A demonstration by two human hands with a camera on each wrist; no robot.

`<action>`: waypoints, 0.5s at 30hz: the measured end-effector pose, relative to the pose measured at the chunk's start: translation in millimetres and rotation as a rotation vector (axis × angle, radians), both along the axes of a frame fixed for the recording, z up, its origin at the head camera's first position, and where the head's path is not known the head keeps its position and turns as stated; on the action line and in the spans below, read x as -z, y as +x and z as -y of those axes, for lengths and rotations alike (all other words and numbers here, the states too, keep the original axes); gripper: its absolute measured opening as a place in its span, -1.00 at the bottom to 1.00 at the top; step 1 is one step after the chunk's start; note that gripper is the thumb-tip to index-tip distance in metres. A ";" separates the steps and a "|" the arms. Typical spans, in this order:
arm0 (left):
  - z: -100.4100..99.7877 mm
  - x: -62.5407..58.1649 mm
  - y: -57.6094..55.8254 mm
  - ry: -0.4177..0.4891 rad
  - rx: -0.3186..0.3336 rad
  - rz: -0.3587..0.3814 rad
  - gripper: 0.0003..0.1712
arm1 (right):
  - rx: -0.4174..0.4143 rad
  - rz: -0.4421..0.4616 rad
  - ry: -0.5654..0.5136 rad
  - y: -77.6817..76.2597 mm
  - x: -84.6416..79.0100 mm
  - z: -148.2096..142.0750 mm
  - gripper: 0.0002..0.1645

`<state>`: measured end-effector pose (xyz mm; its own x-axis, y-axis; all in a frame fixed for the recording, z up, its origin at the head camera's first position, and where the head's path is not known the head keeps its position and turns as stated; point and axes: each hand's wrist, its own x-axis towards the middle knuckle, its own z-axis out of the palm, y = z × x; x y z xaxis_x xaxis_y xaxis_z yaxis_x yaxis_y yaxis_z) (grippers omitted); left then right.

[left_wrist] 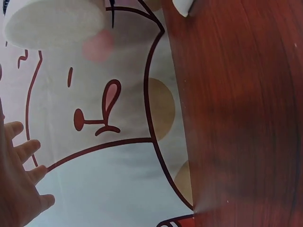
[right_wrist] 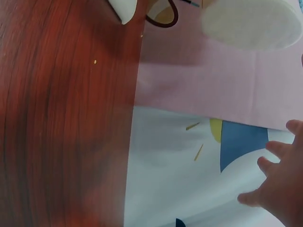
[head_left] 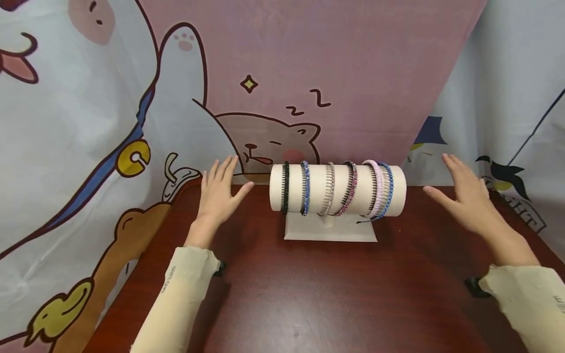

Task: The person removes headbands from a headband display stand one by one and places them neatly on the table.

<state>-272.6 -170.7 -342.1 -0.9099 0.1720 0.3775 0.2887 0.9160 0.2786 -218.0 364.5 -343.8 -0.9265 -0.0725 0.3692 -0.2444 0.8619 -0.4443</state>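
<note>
A cream padded display roll (head_left: pixel 317 189) on a flat base (head_left: pixel 331 233) stands near the table's back edge in the head view. Several headbands circle it: a black one (head_left: pixel 286 187), a blue beaded one (head_left: pixel 305 189), a pale pink one (head_left: pixel 329 190), a dark pink one (head_left: pixel 351 190), a fluffy light pink one (head_left: pixel 377 186) and a braided blue one (head_left: pixel 389 189). My left hand (head_left: pixel 219 193), fingers spread, is held off the roll's left end. Beyond the right end, my right hand (head_left: pixel 470 198) has its fingers extended. Neither hand touches the roll; both wrist views show its round ends.
The dark red wooden table (head_left: pixel 304 294) runs back to a hanging cloth (head_left: pixel 353 73) printed with cartoon animals. The cloth also borders the table's left and right sides. A dark wrist strap piece (head_left: pixel 477 288) shows beneath the right sleeve.
</note>
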 end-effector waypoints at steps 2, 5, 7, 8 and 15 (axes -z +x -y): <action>-1.2 0.3 1.7 0.014 0.005 -0.005 0.01 | -0.037 -0.013 -0.031 1.0 -0.8 4.1 0.03; -3.5 -0.3 4.8 0.042 0.013 -0.013 -0.02 | -0.095 -0.024 -0.086 2.8 -1.4 10.1 0.01; -5.3 -0.9 6.3 0.061 0.019 -0.020 -0.03 | -0.121 -0.024 -0.111 3.9 -1.4 14.2 0.02; -6.1 -1.3 7.2 0.068 0.023 -0.024 -0.04 | -0.132 -0.024 -0.122 4.1 -1.3 16.4 0.02; -13.0 -4.1 13.7 0.157 0.049 -0.041 -0.04 | -0.220 -0.085 -0.176 2.3 0.6 32.5 -0.01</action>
<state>-258.9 -157.6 -337.9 -0.8854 0.1514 0.4395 0.3456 0.8467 0.4045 -215.7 332.0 -344.4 -0.8611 -0.1960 0.4691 -0.4592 0.6960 -0.5521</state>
